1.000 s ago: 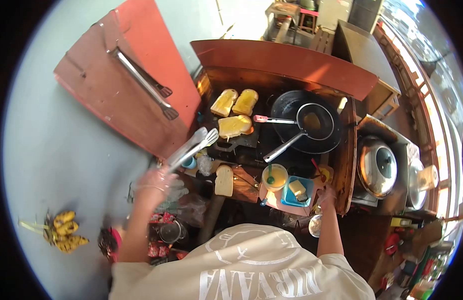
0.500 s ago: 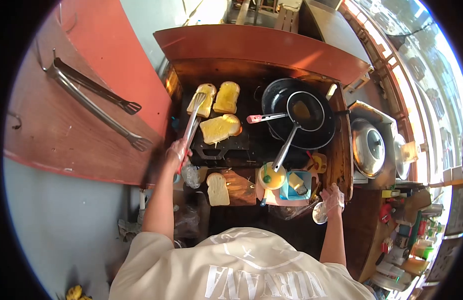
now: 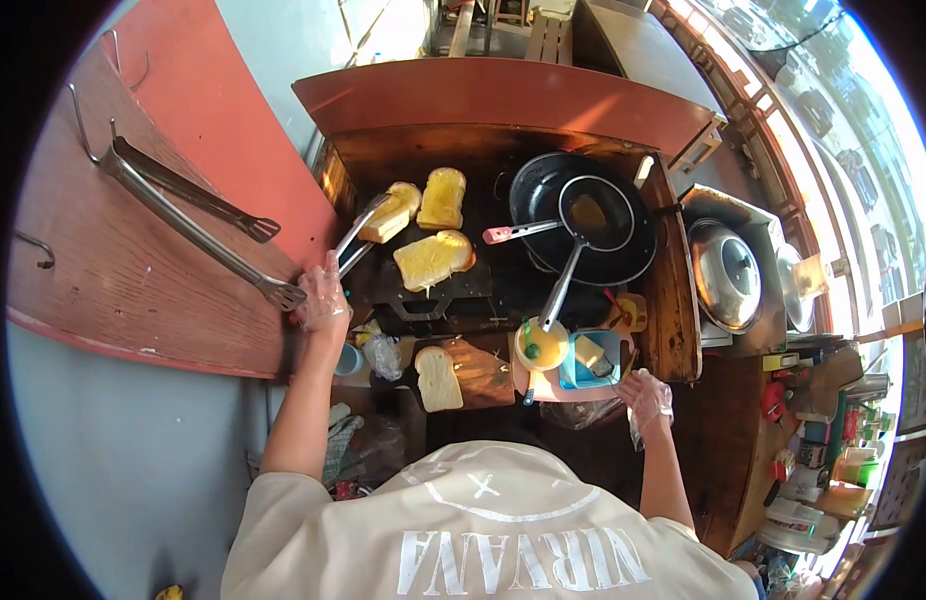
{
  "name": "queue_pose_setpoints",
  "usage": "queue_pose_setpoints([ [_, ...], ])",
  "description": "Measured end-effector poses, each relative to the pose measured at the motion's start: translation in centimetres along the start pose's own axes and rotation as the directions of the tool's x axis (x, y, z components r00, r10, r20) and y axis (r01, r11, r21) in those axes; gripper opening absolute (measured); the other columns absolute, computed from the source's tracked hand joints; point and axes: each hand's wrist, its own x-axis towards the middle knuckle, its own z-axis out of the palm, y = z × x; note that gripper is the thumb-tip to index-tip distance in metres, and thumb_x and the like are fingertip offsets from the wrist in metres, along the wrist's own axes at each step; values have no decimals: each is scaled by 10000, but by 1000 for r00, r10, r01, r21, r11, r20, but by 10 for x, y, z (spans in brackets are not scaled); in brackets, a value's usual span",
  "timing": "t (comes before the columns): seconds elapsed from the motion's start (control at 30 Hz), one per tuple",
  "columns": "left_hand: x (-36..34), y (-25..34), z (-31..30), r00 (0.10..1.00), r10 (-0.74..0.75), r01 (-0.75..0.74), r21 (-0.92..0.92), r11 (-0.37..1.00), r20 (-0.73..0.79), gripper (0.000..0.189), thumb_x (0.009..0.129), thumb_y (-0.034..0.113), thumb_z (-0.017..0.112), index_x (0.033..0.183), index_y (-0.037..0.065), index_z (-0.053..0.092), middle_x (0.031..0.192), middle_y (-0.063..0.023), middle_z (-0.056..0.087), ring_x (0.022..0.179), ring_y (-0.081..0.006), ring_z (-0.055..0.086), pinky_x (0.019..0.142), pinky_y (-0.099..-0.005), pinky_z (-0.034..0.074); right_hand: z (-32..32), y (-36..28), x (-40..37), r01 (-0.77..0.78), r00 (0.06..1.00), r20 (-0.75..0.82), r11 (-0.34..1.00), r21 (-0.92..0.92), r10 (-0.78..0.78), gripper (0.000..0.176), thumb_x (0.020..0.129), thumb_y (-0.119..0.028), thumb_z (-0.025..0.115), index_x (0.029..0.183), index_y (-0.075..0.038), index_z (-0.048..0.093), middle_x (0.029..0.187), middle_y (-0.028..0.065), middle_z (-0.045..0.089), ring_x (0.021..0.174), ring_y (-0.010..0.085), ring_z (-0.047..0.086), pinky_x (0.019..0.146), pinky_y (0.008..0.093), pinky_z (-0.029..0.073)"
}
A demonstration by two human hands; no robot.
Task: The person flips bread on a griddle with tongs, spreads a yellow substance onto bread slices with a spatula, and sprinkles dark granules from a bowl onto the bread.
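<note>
Steel tongs [image 3: 355, 238], item one: gripped in the left hand [image 3: 321, 300], which wore a clear plastic glove and was closed around the handles. The tong tips pinched a buttered toast slice [image 3: 393, 210], tilted up off the black griddle [image 3: 453, 295] ahead of that hand.

Item two: second toast [image 3: 442, 198], lying just beside the pinched slice, on its far side from the left hand. Item three: third toast [image 3: 433, 260], flat on the griddle, nearer the person.

Item four: right hand [image 3: 645, 395], also gloved, fingers loosely spread, nothing seen in it, hovering at the counter's near edge. Just ahead of it sat a blue tub [image 3: 595, 368] and a yellow cup [image 3: 541, 345].

Item five: untoasted bread slice [image 3: 438, 378] on a wooden board [image 3: 486, 372], between the two hands.

Item six: black wok [image 3: 543, 190] with a small frying pan [image 3: 593, 215] resting inside it, well ahead of the right hand; a pink-handled spatula [image 3: 513, 233] leaned on its rim.

Item seven: spare tongs [image 3: 183, 210] on a red-brown panel [image 3: 113, 290], outward of the left hand.
</note>
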Motion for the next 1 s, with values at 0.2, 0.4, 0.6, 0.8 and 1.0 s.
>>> queue_pose_setpoints([
  [0.2,-77,-31,-10,992,57,-46,96,994,-116,631,834,88,619,1436,155,438,1157,-125,577,1037,-331,585,871,-450,496,9,14,6,-36,989,139,987,-158,58,383,937,-236,609,1135,87,550,1113,222,631,973,344,663,860,417,563],
  [0.4,-165,-66,5,854,-144,456,-585,670,500,413,859,183,665,1254,84,597,794,-104,639,659,-221,626,595,-370,518,5,30,5,-106,978,141,951,-290,152,343,926,-237,629,1069,71,583,1001,195,668,847,297,691,739,379,587],
  [0.6,-150,-36,17,614,156,789,-603,-117,774,331,905,336,672,978,15,641,700,-60,613,452,-124,535,372,-269,412,-21,58,26,-284,896,328,954,-95,299,320,908,-215,662,1045,63,583,989,198,677,812,283,697,700,372,589],
  [0.8,-142,-38,11,606,248,773,-633,42,756,338,921,362,646,952,26,621,697,-62,612,449,-123,529,363,-264,407,-27,63,22,-78,981,135,918,-389,140,332,887,-211,692,1068,36,564,911,177,686,724,261,689,643,349,586],
  [1.0,-149,-56,-22,603,166,795,-605,-44,780,358,928,385,630,967,29,612,684,-70,616,437,-128,530,348,-269,406,-35,66,13,-172,973,74,904,-392,218,359,879,-226,696,1103,7,540,888,148,679,708,232,674,626,323,575],
])
